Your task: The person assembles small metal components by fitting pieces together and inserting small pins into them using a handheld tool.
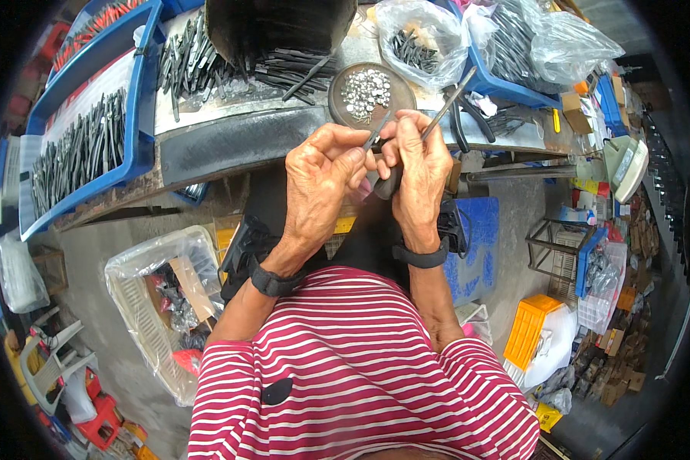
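Both my hands are raised close together in front of the bench edge. Pinched in my left hand [320,175] is a thin dark strip [372,138], its tip pointing up and to the right. My right hand [417,172] is closed round a long thin metal rod tool [452,100], which sticks out up and to the right; a dark rounded part shows below the fingers. My fingertips nearly meet, and what lies between them is partly hidden. Just beyond stands a round brown dish [337,105] holding many small shiny metal pieces [366,90].
Dark strips [188,61] lie heaped on the bench around a dark cylinder [280,27]. Blue trays [136,115] stand at the left. A clear bag [391,19] of dark pieces and black-handled pliers [475,119] sit to the right. A lined crate [134,295] is on the floor.
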Demonstrator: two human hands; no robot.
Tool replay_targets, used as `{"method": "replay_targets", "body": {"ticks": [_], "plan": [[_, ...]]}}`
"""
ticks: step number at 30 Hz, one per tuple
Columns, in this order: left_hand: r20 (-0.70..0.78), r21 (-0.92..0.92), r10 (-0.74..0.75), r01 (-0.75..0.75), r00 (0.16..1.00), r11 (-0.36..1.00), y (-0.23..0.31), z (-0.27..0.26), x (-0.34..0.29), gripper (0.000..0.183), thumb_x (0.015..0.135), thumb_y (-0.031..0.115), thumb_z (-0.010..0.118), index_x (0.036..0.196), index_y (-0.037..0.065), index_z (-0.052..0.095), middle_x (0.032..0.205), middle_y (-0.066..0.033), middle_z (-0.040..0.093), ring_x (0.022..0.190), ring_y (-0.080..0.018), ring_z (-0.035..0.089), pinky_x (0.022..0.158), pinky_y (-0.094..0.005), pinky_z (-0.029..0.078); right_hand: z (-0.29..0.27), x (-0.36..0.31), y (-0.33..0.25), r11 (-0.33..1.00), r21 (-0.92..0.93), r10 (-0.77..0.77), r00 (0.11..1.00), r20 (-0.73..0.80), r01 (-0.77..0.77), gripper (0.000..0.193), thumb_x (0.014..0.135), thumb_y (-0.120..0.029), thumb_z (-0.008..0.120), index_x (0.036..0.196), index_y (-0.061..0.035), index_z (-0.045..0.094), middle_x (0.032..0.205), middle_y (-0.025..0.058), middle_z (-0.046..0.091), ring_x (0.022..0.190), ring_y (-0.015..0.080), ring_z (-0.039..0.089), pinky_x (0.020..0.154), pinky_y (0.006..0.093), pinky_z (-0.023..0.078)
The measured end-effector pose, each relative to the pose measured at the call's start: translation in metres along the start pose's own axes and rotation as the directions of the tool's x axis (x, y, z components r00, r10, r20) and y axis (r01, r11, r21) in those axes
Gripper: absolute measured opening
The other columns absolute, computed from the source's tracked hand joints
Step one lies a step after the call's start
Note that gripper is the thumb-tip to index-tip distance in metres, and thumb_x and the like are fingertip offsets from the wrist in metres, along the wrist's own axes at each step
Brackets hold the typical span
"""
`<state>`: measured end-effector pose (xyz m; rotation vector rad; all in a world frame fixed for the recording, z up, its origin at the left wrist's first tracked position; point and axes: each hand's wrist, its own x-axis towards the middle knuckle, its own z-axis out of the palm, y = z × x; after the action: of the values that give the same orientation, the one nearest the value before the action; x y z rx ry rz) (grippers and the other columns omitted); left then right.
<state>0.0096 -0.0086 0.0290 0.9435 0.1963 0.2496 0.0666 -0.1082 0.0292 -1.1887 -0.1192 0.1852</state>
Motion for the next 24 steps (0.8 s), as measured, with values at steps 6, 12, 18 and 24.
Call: {"method": "replay_targets", "body": {"ticks": [6, 12, 18, 24], "plan": [[0.011, 0.025, 0.049, -0.049, 0.999, 0.998, -0.004, -0.001, 0.0, 0.014, 0.081, -0.003, 0.049, 0.094, -0.004, 0.053, 0.069, -0.0048, 0.056, 0.057, -0.0053, 0.048, 0.052, -0.0183, 0.044, -0.005, -0.007, 0.001, 0.973, -0.208, -0.068, 0.987, 0.148, 0.098, 0.017, 0.079, -0.01, 0.061, 0.09, 0.0006, 0.053, 0.065, 0.0017, 0.055, 0.052, 0.0053, 0.047, 0.045, 0.0176, 0.038], [-0.001, 0.041, 0.004, -0.004, 1.0, 0.999, -0.002, 0.003, -0.002, 0.013, 0.082, -0.003, 0.048, 0.094, -0.003, 0.053, 0.068, -0.0041, 0.056, 0.058, -0.0059, 0.05, 0.051, -0.0174, 0.043, -0.007, -0.006, 0.002, 0.964, -0.248, -0.058, 0.987, 0.15, 0.095, 0.013, 0.079, -0.01, 0.06, 0.085, -0.0006, 0.054, 0.064, 0.0007, 0.054, 0.051, 0.0047, 0.046, 0.046, 0.0168, 0.038], [-0.019, 0.037, -0.015, 0.015, 1.0, 0.999, -0.004, 0.001, -0.002, 0.013, 0.082, -0.003, 0.048, 0.093, -0.003, 0.053, 0.064, 0.0, 0.051, 0.057, -0.0037, 0.046, 0.05, -0.0164, 0.04, -0.005, -0.005, 0.008, 0.796, -0.532, -0.215, 0.957, 0.197, 0.289, 0.01, 0.082, -0.008, 0.055, 0.08, 0.0004, 0.049, 0.063, 0.0025, 0.049, 0.053, 0.0085, 0.045, 0.047, 0.023, 0.037], [-0.029, 0.07, 0.031, -0.029, 0.999, 0.997, -0.008, 0.005, 0.001, 0.015, 0.081, 0.001, 0.051, 0.095, -0.001, 0.056, 0.062, 0.0028, 0.048, 0.055, -0.0025, 0.041, 0.047, -0.0159, 0.031, 0.002, -0.003, 0.013, 0.72, -0.589, -0.333, 0.927, 0.172, 0.368, 0.015, 0.085, -0.007, 0.047, 0.073, 0.002, 0.046, 0.057, 0.0088, 0.043, 0.049, 0.0164, 0.041, 0.045, 0.0301, 0.035]]}}
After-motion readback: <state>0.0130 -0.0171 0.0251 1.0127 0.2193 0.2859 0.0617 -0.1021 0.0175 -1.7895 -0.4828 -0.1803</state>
